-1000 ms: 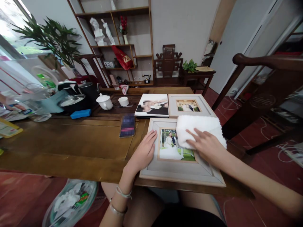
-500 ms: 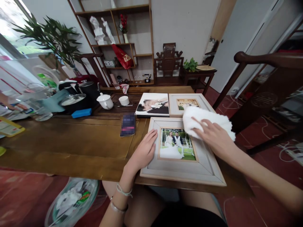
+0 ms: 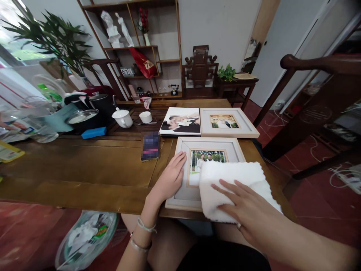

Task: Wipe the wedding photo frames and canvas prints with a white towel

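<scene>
On the table edge before me lies a pale grey picture frame (image 3: 180,199) with a photo (image 3: 194,165) of two people in a garden. My left hand (image 3: 171,175) rests on its left side, fingers stretched out flat and holding nothing. A thick white cloth (image 3: 245,173) covers the frame's lower right part and hangs past its edge. My right hand (image 3: 239,203) has hold of this cloth and presses it down, fingers spread across the top. Whatever part of the hand grips beneath is hidden. Behind lie a second framed photo (image 3: 248,126) and a photo panel (image 3: 180,131).
A phone (image 3: 150,146) lies left of the frame. Further left are a blue block (image 3: 94,133), a white lidded cup (image 3: 122,118), a small white bowl (image 3: 146,117) and a black pot (image 3: 84,118). A lined bin (image 3: 63,241) stands on the floor; a wooden chair (image 3: 307,90) is at right.
My right hand has drawn the white cloth from the frame's upper right down toward me, over the photo's lower right. The second frame behind is now uncovered. My left hand stays in place.
</scene>
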`<action>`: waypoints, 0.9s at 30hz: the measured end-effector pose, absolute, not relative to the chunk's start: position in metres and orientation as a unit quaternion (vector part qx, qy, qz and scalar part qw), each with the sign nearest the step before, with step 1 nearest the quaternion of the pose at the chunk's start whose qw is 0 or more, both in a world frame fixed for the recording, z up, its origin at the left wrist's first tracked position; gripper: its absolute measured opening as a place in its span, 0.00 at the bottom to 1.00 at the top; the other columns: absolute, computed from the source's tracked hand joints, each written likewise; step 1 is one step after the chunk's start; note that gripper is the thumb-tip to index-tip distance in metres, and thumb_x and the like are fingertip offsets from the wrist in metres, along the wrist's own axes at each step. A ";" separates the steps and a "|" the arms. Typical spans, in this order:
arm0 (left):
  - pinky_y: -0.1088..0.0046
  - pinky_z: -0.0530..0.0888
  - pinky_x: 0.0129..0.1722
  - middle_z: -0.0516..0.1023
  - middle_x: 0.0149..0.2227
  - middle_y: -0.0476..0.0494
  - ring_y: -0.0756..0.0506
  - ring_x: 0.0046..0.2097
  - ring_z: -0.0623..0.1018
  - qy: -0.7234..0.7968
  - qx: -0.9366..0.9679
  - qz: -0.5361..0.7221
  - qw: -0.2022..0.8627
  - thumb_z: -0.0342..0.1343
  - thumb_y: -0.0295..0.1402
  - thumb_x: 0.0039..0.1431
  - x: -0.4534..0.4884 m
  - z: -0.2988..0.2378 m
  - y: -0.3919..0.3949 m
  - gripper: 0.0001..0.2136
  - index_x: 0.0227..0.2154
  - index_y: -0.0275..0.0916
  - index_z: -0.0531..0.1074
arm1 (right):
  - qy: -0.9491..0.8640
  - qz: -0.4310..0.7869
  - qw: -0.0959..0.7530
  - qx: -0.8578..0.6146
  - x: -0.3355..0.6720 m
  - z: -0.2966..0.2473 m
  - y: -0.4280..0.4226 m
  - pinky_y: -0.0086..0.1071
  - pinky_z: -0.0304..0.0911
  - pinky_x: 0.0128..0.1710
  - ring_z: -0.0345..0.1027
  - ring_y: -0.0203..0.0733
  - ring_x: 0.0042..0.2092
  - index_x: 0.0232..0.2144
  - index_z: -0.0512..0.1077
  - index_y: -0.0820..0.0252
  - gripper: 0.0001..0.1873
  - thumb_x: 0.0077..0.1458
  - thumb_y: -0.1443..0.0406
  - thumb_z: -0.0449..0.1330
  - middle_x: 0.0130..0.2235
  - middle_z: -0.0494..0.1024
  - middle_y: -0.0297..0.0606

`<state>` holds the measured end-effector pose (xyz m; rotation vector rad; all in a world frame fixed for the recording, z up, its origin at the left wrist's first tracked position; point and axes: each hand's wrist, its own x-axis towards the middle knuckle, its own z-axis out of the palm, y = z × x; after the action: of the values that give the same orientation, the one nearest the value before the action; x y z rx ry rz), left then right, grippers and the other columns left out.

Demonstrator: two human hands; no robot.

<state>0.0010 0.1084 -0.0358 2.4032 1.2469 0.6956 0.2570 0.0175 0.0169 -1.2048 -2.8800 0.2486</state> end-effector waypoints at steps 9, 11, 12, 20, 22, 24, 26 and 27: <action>0.55 0.55 0.66 0.57 0.65 0.36 0.42 0.68 0.53 0.436 0.850 0.242 0.170 0.37 0.29 0.67 0.000 -0.034 0.108 0.21 0.61 0.34 0.58 | -0.842 -0.172 0.045 -0.510 0.273 0.003 0.124 0.65 0.44 0.58 0.42 0.68 0.65 0.52 0.71 0.58 0.33 0.42 0.79 0.54 0.64 0.58 0.46; 0.54 0.55 0.66 0.57 0.65 0.37 0.42 0.68 0.54 0.438 0.848 0.244 0.170 0.37 0.29 0.67 0.000 -0.034 0.107 0.21 0.62 0.35 0.58 | -0.850 -0.176 0.036 -0.496 0.272 0.002 0.135 0.63 0.48 0.57 0.44 0.67 0.64 0.52 0.70 0.59 0.32 0.43 0.79 0.53 0.64 0.59 0.47; 0.54 0.55 0.66 0.57 0.65 0.37 0.42 0.68 0.54 0.439 0.848 0.244 0.171 0.38 0.29 0.67 0.000 -0.034 0.107 0.21 0.62 0.35 0.58 | -0.859 -0.162 0.027 -0.484 0.269 0.002 0.134 0.61 0.49 0.57 0.46 0.67 0.64 0.52 0.70 0.60 0.32 0.44 0.79 0.53 0.63 0.59 0.48; 0.54 0.55 0.66 0.57 0.66 0.37 0.42 0.68 0.53 0.430 0.852 0.249 0.165 0.38 0.29 0.67 0.000 -0.037 0.109 0.22 0.62 0.35 0.57 | -0.949 0.069 0.012 -0.308 0.248 0.036 0.020 0.53 0.50 0.61 0.46 0.58 0.65 0.46 0.75 0.52 0.27 0.41 0.75 0.57 0.66 0.55 0.38; 0.54 0.55 0.66 0.57 0.65 0.37 0.42 0.68 0.53 0.429 0.852 0.250 0.164 0.38 0.29 0.67 0.000 -0.037 0.109 0.22 0.62 0.35 0.57 | -0.960 0.097 0.018 -0.262 0.253 0.048 -0.002 0.48 0.52 0.62 0.47 0.53 0.65 0.40 0.76 0.48 0.24 0.41 0.75 0.58 0.65 0.56 0.29; 0.54 0.55 0.66 0.57 0.65 0.37 0.42 0.68 0.53 0.431 0.852 0.247 0.165 0.38 0.29 0.67 0.000 -0.038 0.109 0.22 0.62 0.34 0.57 | -0.960 0.100 0.029 -0.262 0.262 0.053 -0.008 0.44 0.54 0.61 0.50 0.50 0.64 0.36 0.77 0.47 0.22 0.40 0.75 0.57 0.64 0.58 0.24; 0.55 0.55 0.67 0.57 0.65 0.37 0.43 0.68 0.53 0.433 0.851 0.247 0.166 0.38 0.29 0.67 0.000 -0.038 0.109 0.22 0.62 0.34 0.58 | -0.949 0.086 0.033 -0.302 0.273 0.048 0.002 0.45 0.56 0.60 0.53 0.50 0.63 0.34 0.77 0.48 0.22 0.39 0.76 0.56 0.62 0.61 0.24; 0.55 0.55 0.67 0.57 0.65 0.37 0.43 0.68 0.53 0.432 0.851 0.248 0.166 0.38 0.29 0.67 0.000 -0.038 0.108 0.22 0.62 0.34 0.58 | -0.941 0.071 0.029 -0.329 0.279 0.043 0.013 0.47 0.57 0.60 0.54 0.51 0.63 0.34 0.77 0.49 0.23 0.39 0.77 0.55 0.62 0.63 0.25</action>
<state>-0.0003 0.1084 -0.0376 2.4219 1.2305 0.7072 0.2790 0.0131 0.0434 -1.0140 -2.9031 0.2186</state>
